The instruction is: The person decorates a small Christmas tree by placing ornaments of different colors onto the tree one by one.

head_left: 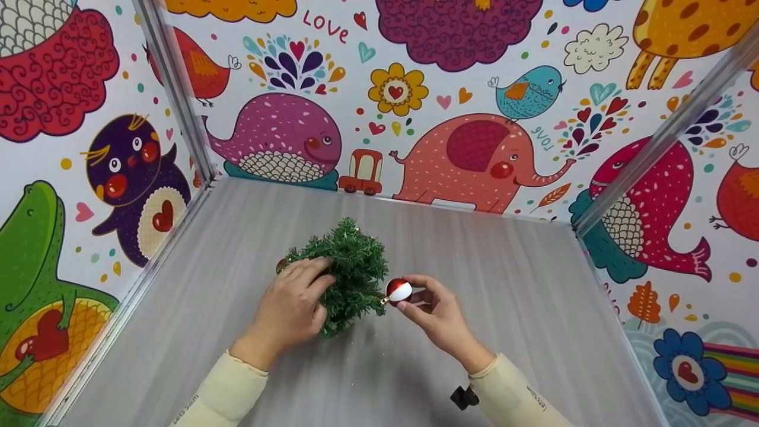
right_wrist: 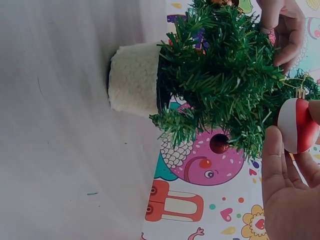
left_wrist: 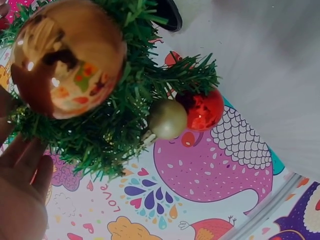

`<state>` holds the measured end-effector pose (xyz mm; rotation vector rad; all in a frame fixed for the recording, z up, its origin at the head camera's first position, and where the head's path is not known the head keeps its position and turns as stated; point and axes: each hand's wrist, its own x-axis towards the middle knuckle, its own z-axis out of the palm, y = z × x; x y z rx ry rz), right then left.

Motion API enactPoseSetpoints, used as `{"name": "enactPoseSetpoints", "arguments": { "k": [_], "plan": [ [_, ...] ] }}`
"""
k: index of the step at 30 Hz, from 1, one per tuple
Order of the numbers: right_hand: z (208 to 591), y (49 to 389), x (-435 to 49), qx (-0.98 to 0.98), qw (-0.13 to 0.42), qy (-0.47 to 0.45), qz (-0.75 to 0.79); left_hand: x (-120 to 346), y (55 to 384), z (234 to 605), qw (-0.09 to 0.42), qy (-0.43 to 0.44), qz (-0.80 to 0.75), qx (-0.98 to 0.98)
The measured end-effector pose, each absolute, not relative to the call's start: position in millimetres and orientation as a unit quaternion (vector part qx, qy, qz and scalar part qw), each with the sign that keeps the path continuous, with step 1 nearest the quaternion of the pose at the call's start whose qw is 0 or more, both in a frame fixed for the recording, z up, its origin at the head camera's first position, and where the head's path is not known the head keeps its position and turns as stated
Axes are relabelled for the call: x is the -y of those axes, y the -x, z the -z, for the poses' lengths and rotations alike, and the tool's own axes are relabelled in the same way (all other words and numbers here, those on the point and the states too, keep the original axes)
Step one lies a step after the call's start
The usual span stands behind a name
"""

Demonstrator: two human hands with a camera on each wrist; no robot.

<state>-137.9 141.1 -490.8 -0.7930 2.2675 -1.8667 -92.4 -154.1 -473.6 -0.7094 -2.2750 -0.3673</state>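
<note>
A small green artificial Christmas tree (head_left: 350, 267) stands on the table in a white fuzzy pot (right_wrist: 134, 79). My left hand (head_left: 296, 299) grips the tree's upper foliage from the left, its fingertips partly hidden among the needles. To the right of the tree, my right hand (head_left: 436, 311) pinches a red and white bauble (head_left: 399, 291) between thumb and fingers. The bauble's gold cap (right_wrist: 300, 93) with a thin loop faces the branches. Other ornaments hang on the tree: a large shiny gold bauble (left_wrist: 70, 60), a matte gold one (left_wrist: 168, 119) and a red one (left_wrist: 206, 110).
The grey wood-grain table (head_left: 504, 284) surrounds the tree. Walls with cartoon animals (head_left: 462, 160) enclose it at the back and sides, with metal posts (head_left: 178, 89) at the corners. A tiny green needle (right_wrist: 92, 193) lies on the tabletop.
</note>
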Motion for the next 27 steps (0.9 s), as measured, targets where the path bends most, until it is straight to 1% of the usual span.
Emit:
{"name": "enactPoseSetpoints", "arguments": {
  "k": [4, 9, 11, 15, 19, 22, 27],
  "plan": [
    [488.2, 135.7, -138.4, -0.743, 0.05, 0.264, 0.613, 148.3, 92.3, 470.0, 0.374, 0.278, 0.133, 0.875],
    [473.3, 126.3, -135.1, -0.737, 0.052, 0.274, 0.616, 134.6, 94.9, 466.6, 0.389, 0.301, 0.126, 0.862],
    [469.1, 123.3, -134.5, -0.733, 0.051, 0.279, 0.619, 128.1, 96.4, 467.3, 0.387, 0.312, 0.127, 0.858],
    [470.4, 122.7, -134.3, -0.729, 0.051, 0.287, 0.619, 117.2, 98.0, 470.4, 0.363, 0.318, 0.143, 0.864],
    [485.8, 128.6, -136.7, -0.73, 0.062, 0.279, 0.62, 110.5, 98.8, 474.3, 0.343, 0.312, 0.165, 0.87],
    [498.4, 133.3, -139.0, -0.728, 0.064, 0.274, 0.625, 106.4, 99.2, 476.4, 0.338, 0.306, 0.174, 0.873],
    [499.9, 133.4, -139.9, -0.721, 0.064, 0.279, 0.631, 100.8, 100.3, 479.9, 0.334, 0.294, 0.199, 0.873]
  ]
}}
